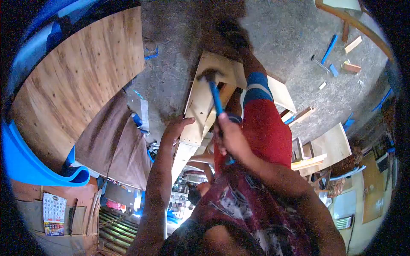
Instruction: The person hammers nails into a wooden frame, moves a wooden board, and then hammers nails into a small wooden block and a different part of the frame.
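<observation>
Grasping hammer (216, 97) in R hand (230, 134), w/ fingers wrapped round blue handle. Keeping L hand (174, 129) at left edge of pale wooden frame (197, 102), w/ thumb (189, 121) laid toward top face; can't tell if clenching the edge, w/ fingers mostly hidden. Holding hammer head (209, 76) over far part of frame, approx. beside its opening; too blurred to tell if touching wood.

Could glance off-line from a twisted wrist or a hurried blow, poss. hitting thumb or shorts-clad leg (267, 128) just beside frame. Might split or dent the board, esp. from striking too near opening or edge. Might also skid frame on concrete floor (168, 83) from too light a hold.

Further out, R side: lying on floor, blue-handled tool (329, 49) & wood offcut (353, 44); could trip there if stepping carelessly. L side: plywood sheet (85, 81) & brown cloth (112, 134), well apart from hammer.
</observation>
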### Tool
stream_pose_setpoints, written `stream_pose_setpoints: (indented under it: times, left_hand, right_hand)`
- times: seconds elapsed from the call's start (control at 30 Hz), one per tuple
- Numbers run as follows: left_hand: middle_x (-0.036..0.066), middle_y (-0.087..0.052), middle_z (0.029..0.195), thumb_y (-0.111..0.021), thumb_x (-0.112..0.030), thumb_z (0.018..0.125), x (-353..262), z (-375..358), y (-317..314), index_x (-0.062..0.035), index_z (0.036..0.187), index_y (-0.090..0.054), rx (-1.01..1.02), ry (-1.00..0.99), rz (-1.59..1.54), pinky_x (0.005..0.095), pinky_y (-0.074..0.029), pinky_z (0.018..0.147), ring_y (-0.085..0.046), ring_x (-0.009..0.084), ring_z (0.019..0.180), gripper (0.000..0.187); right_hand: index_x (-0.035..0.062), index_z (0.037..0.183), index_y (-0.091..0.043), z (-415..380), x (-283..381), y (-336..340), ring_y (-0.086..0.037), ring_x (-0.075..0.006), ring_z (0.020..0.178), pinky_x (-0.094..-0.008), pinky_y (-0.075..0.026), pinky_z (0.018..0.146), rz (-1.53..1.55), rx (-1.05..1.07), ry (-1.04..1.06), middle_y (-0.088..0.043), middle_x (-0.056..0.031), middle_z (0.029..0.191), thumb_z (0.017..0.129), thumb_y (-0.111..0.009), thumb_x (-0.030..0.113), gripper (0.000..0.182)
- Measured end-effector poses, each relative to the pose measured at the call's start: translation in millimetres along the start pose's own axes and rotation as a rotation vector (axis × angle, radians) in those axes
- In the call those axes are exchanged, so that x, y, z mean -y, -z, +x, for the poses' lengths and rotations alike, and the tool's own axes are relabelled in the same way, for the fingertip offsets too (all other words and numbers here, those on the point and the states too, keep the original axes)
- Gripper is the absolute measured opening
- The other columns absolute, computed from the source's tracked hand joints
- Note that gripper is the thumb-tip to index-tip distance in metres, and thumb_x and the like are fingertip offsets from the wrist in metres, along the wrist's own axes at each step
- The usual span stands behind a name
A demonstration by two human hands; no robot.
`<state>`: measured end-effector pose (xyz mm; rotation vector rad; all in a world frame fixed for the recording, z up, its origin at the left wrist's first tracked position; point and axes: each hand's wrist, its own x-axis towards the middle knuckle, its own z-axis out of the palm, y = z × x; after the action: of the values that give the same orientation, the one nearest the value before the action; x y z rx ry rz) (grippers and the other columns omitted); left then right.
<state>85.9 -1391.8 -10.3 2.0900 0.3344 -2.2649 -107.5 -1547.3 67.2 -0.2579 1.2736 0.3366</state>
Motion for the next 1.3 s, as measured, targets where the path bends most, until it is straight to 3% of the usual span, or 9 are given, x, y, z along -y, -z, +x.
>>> stream_pose_setpoints:
  times: [0.1, 0.2, 0.23, 0.37, 0.47, 0.7, 0.93, 1.17, 1.3]
  left_hand:
    - [0.016, -0.063, 0.097, -0.067, -0.034, 0.072, 16.5, 1.1, 2.3, 0.0043, 0.106, -0.059, -0.029, -0.056, 0.056, 0.0356, -0.044, 0.082, -0.059, 0.0241, 0.088, 0.052]
    - [0.015, -0.064, 0.093, -0.066, -0.034, 0.073, -16.6, -5.3, -1.3, 0.0041, 0.100, -0.062, -0.033, -0.015, 0.027, 0.0358, -0.045, 0.079, -0.060, 0.0238, 0.084, 0.047]
    - [0.015, -0.064, 0.092, -0.066, -0.035, 0.073, -23.1, -15.8, -4.2, 0.0044, 0.098, -0.063, 0.015, 0.118, -0.041, 0.0358, -0.045, 0.078, -0.060, 0.0240, 0.084, 0.047]
    - [0.018, -0.065, 0.095, -0.067, -0.037, 0.072, 33.2, 32.8, 12.9, 0.0047, 0.103, -0.062, -0.138, -0.152, 0.235, 0.0375, -0.045, 0.080, -0.060, 0.0250, 0.088, 0.053]
    - [0.019, -0.062, 0.106, -0.067, -0.040, 0.072, 19.4, 31.3, 16.2, 0.0058, 0.114, -0.056, 0.003, 0.056, 0.278, 0.0379, -0.042, 0.088, -0.058, 0.0262, 0.097, 0.063]
    - [0.018, -0.061, 0.106, -0.066, -0.035, 0.073, -1.9, -0.7, 0.8, 0.0022, 0.114, -0.056, 0.009, -0.010, 0.078, 0.0369, -0.041, 0.089, -0.058, 0.0265, 0.097, 0.056]
    - [0.017, -0.063, 0.101, -0.070, -0.029, 0.071, -11.1, -3.1, 4.1, 0.0034, 0.113, -0.054, 0.099, -0.075, 0.004, 0.0349, -0.047, 0.080, -0.061, 0.0229, 0.088, 0.055]
    - [0.016, -0.063, 0.101, -0.073, -0.023, 0.067, -21.2, -19.6, 0.9, 0.0013, 0.118, -0.051, 0.199, 0.011, -0.108, 0.0345, -0.047, 0.080, -0.061, 0.0238, 0.089, 0.061]
    - [0.015, -0.063, 0.100, -0.073, -0.023, 0.067, -8.0, -12.2, 2.3, 0.0013, 0.116, -0.052, 0.176, -0.038, -0.093, 0.0349, -0.048, 0.079, -0.062, 0.0240, 0.086, 0.059]
  right_hand:
    - [0.0086, 0.073, -0.046, -8.0, 43.4, 17.5, -0.042, -0.0123, 0.035, -0.0265, -0.032, 0.032, 0.276, -0.058, 0.146, -0.043, -0.0010, 0.050, 0.092, -0.031, 0.058, 0.055]
    - [0.0070, 0.071, -0.046, 22.5, -37.1, 3.1, -0.042, -0.0148, 0.035, -0.0292, -0.034, 0.033, -0.094, -0.182, 0.394, -0.043, -0.0027, 0.048, 0.094, -0.029, 0.055, 0.055]
    - [0.0065, 0.072, -0.047, 11.6, -24.3, 7.2, -0.042, -0.0157, 0.034, -0.0298, -0.034, 0.034, -0.145, 0.158, -0.134, -0.042, -0.0029, 0.047, 0.094, -0.029, 0.053, 0.055]
    - [0.0061, 0.073, -0.047, -13.6, 33.8, 8.3, -0.042, -0.0152, 0.034, -0.0289, -0.034, 0.033, -0.017, -0.052, -0.031, -0.043, -0.0028, 0.049, 0.096, -0.028, 0.050, 0.053]
    - [0.0074, 0.074, -0.047, -3.3, 26.0, 16.9, -0.040, -0.0142, 0.033, -0.0273, -0.033, 0.032, 0.100, -0.122, 0.308, -0.041, -0.0021, 0.049, 0.096, -0.030, 0.049, 0.050]
    - [0.0061, 0.068, -0.044, 1.7, -3.5, -5.2, -0.040, -0.0140, 0.032, -0.0270, -0.033, 0.032, -0.065, 0.176, -0.141, -0.042, -0.0021, 0.048, 0.096, -0.033, 0.045, 0.049]
    - [0.0063, 0.073, -0.044, -23.9, 1.6, 2.3, -0.035, -0.0072, 0.055, -0.0279, -0.034, 0.049, 0.075, -0.074, 0.339, -0.037, 0.0016, 0.056, 0.098, -0.037, 0.033, 0.037]
    - [0.0001, 0.078, -0.050, 2.8, -38.1, -5.3, -0.043, -0.0191, 0.053, -0.0363, -0.039, 0.053, -0.186, 0.048, 0.068, -0.046, -0.0090, 0.058, 0.097, -0.038, 0.035, 0.041]
    - [0.0001, 0.079, -0.050, -11.4, -39.3, -7.2, -0.046, -0.0207, 0.052, -0.0373, -0.040, 0.053, -0.187, -0.065, 0.308, -0.045, -0.0121, 0.057, 0.096, -0.040, 0.034, 0.040]
